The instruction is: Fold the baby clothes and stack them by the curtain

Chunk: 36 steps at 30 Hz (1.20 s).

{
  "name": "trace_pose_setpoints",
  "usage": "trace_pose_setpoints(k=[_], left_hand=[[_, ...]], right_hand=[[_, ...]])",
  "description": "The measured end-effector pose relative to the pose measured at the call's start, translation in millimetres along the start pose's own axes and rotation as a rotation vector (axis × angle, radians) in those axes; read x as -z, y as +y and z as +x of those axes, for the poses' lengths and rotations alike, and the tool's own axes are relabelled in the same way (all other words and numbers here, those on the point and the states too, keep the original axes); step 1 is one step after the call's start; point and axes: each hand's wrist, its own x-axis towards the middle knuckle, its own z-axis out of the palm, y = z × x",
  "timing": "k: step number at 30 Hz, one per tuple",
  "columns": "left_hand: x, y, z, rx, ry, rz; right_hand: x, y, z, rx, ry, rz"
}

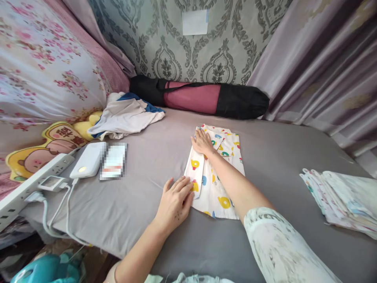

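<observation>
Currently reaches over grey sheet point(138, 212) to patterned cloth point(226, 208), flat mid-sheet, left side doubled in. Slants right forearm point(235, 181) across it; rests right hand point(202, 141) palm down near far-left corner, fingers slightly spread, gripping nothing. Lays left hand point(174, 202) at near-left edge, fingertips over fold point(194, 164); unclear whether pinching.

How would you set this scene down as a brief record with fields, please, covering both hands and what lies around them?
Left hand: touching the lower left part of the patterned cloth
Right hand: laid on the cloth's upper left part
Cloth: white with colourful prints, a long flap along its left side
Surface: gray sheet
Far left: white power strip
Right: folded cloths
Back: black-and-pink bag
</observation>
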Motion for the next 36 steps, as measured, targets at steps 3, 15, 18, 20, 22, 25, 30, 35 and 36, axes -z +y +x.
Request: trace_pose_setpoints(k=[3, 15, 18, 20, 22, 25, 30, 35, 36], left_hand=[[-1.5, -3.8, -1.7, 0.066, 0.11, -0.058], [-10.4, -12.8, -2.0, 0.272, 0.322, -0.107], [-11.4, -14.4, -2.3, 0.28, 0.311, -0.107], [-11.7, -15.0, -2.1, 0.287, 0.302, -0.115], [-11.7, -15.3, -1.6, 0.292, 0.297, -0.135], [-10.5, -15.6, 0.7, 0.301, 0.298, -0.181], [1.2, -16.2, 11.0, 0.323, 0.244, -0.226], [14.7, -21.4, 36.9, 0.151, 0.119, -0.16], [14.3, -22.4, 45.2, 0.107, 0.094, -0.133]], right_hand=[[7.9, -3.7, -14.2, 0.017, -0.004, 0.019], [-7.7, -35.8, -109.4, 0.079, -0.025, -0.073], [-5.5, -37.0, -107.9, 0.069, -0.026, -0.067], [-1.1, -40.1, -112.5, 0.066, -0.027, -0.064], [2.3, -46.5, -124.0, 0.087, -0.008, -0.057], [1.5, -60.4, -148.1, 0.15, -0.024, -0.02], [-1.7, -73.9, -168.4, 0.167, -0.114, 0.084], [21.3, -41.4, -155.3, 0.128, -0.058, 0.134], [26.9, -28.4, -151.5, 0.093, -0.021, 0.119]])
